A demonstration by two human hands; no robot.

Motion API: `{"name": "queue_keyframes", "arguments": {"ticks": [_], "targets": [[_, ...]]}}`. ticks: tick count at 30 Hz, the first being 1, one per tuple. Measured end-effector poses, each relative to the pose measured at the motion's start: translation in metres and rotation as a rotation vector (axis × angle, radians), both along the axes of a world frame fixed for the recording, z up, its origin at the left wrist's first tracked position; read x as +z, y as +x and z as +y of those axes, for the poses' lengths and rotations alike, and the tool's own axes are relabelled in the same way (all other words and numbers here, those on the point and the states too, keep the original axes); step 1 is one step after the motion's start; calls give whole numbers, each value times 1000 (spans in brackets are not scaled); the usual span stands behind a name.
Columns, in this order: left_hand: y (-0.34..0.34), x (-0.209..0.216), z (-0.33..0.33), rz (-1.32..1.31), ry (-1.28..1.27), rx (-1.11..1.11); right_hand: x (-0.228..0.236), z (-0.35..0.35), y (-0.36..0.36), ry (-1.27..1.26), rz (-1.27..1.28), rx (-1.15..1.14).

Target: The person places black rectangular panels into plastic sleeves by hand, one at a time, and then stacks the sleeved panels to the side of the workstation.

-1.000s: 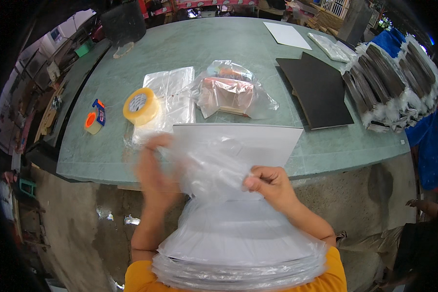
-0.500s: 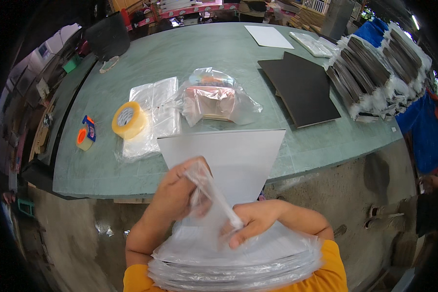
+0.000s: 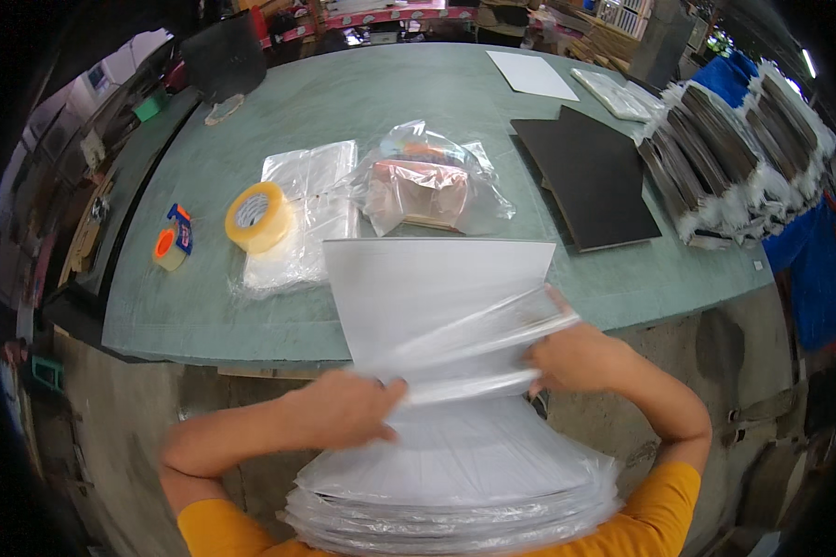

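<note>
A white board with a thin dark top edge leans against the near table edge. A clear plastic bag stretches across its lower part in shiny folds. My right hand is closed on the bag at the board's right side. At the left side, my left hand grips the bag's edge, slightly blurred, its fingers partly hidden. Close to my body, below both hands, lies a stack of plastic-wrapped white boards.
On the green table are a large tape roll, a small tape dispenser, flat clear bags, a plastic-wrapped pack, dark boards, a white sheet and wrapped dark bundles.
My hands have moved apart, left hand leftward, right hand up and right. The bunched plastic between them is now spread across the white board. The view has shifted slightly.
</note>
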State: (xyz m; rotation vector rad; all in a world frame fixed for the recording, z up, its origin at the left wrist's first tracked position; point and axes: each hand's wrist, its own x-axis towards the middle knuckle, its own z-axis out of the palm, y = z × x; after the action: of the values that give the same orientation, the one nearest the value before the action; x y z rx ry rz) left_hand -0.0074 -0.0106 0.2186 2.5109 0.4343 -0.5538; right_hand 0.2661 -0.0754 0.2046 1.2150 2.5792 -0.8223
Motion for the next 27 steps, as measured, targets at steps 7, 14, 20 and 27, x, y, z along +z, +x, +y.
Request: {"name": "queue_keyframes", "arguments": {"ticks": [7, 14, 20, 27], "targets": [[-25, -27, 15, -7, 602, -36, 19, -6, -19, -32, -421, -4], [-39, -32, 12, -200, 196, 92, 23, 5, 9, 433, 498, -786], [-44, 2, 54, -858, 693, 1410, 5, 1, -16, 892, 472, -655], [-31, -22, 41, -695, 643, 755, -17, 12, 4, 1005, 103, -739]]}}
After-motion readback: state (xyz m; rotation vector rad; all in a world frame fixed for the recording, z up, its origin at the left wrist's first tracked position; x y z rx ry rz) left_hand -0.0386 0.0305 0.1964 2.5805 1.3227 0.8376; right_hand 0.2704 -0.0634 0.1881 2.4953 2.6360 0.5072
